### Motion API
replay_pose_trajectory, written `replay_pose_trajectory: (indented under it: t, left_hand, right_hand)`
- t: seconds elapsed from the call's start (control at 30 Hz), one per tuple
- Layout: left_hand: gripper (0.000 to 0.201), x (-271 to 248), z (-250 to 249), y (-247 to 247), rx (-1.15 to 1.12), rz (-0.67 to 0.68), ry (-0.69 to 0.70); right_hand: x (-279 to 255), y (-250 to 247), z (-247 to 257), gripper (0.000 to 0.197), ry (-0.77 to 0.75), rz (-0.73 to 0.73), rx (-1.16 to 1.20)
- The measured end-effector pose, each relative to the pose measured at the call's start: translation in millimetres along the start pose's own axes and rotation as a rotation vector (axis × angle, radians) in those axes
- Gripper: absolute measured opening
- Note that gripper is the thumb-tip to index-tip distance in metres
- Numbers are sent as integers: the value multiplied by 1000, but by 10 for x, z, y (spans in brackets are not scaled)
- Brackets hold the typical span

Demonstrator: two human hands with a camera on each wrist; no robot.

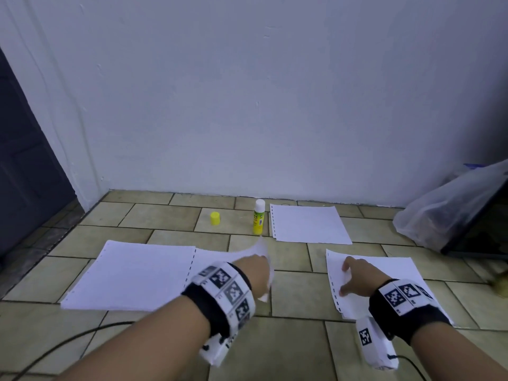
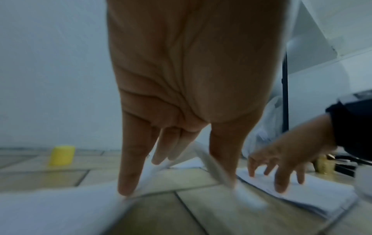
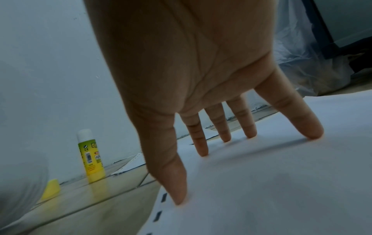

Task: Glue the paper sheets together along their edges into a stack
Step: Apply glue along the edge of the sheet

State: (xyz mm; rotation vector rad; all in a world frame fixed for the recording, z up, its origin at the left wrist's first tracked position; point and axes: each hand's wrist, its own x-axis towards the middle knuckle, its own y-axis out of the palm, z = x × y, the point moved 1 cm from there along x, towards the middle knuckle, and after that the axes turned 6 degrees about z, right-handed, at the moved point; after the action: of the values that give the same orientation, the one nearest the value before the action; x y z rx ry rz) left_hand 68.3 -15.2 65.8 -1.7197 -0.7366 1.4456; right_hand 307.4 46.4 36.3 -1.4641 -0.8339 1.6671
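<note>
My left hand (image 1: 257,273) pinches the right edge of a white punched sheet (image 1: 220,255) and lifts it, so the edge curls up; in the left wrist view the paper edge (image 2: 213,163) runs between thumb and fingers (image 2: 161,157). Under it lies a larger white sheet (image 1: 129,276). My right hand (image 1: 354,279) rests with spread fingertips (image 3: 203,151) on the sheet pile (image 1: 390,273) at the right. A third sheet (image 1: 308,224) lies by the wall. The yellow glue stick (image 1: 258,217) stands uncapped; its yellow cap (image 1: 215,218) sits to its left.
All of this lies on a tiled floor (image 1: 297,347) against a white wall. A clear plastic bag (image 1: 439,213) and a dark leaning panel (image 1: 478,229) are at the right. A black cable (image 1: 68,342) runs near my left forearm. A dark door (image 1: 24,160) stands at the left.
</note>
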Motion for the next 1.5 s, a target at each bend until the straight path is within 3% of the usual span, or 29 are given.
replay_pose_trajectory:
  t: [0.03,0.07,0.1,0.13,0.17,0.27,0.43,0.57,0.63,0.73,0.8,0.9,1.1,1.2,1.3,1.43,1.5]
  left_hand:
    - [24,-2,-116,44,-26,27,45]
    - [52,66,-168,87,-17,75,14]
    - [66,70,-190,122,-6,68,47]
    - [62,82,-187,132,-5,62,34]
    - [46,122,-166,150,27,58,45]
    - [37,133,-128,140,113,109,25]
    - [67,132,23,116,284,119,124]
    - [72,195,166,143,231,65,178]
    - [73,210,244,140,228,70,209]
    - [84,236,379,160,212,181,237]
    - [93,266,431,190,212,247,248]
    - [96,290,420,251,219,261,242]
    - [94,305,460,275,162,266,273]
    - [102,337,459,264,151,296,303]
    - [122,345,450,233,197,332,290]
    - [122,347,479,237,121,315,313]
    - [108,350,491,264,110,296,306]
  right_hand:
    - [7,-3,1,58,2,-2,-5]
    - [11,-7,-3,56,1,-6,-10]
    - [19,-10,-8,54,-1,-12,-12]
    - [26,-11,-15,51,-2,-18,-13]
    - [30,-12,-24,48,-3,-25,-16]
    - [51,-3,-51,42,-6,-59,-83]
    - [59,-60,0,36,-34,-118,-248]
    - [132,-68,50,4,-61,-74,-257]
    - [154,-80,68,13,-37,-80,-291]
    - [120,-164,176,32,-36,-94,-296]
    - [108,-246,314,30,-85,-149,-253]
    - [183,-343,626,11,-232,-165,-34]
    - [477,-393,1396,46,-351,-151,420]
    - [658,-374,1618,56,-335,-162,469]
    - [790,-372,1729,46,-319,-184,413]
    - [810,-408,1711,31,-327,-178,392]
    - [739,-472,1632,28,-343,-190,398]
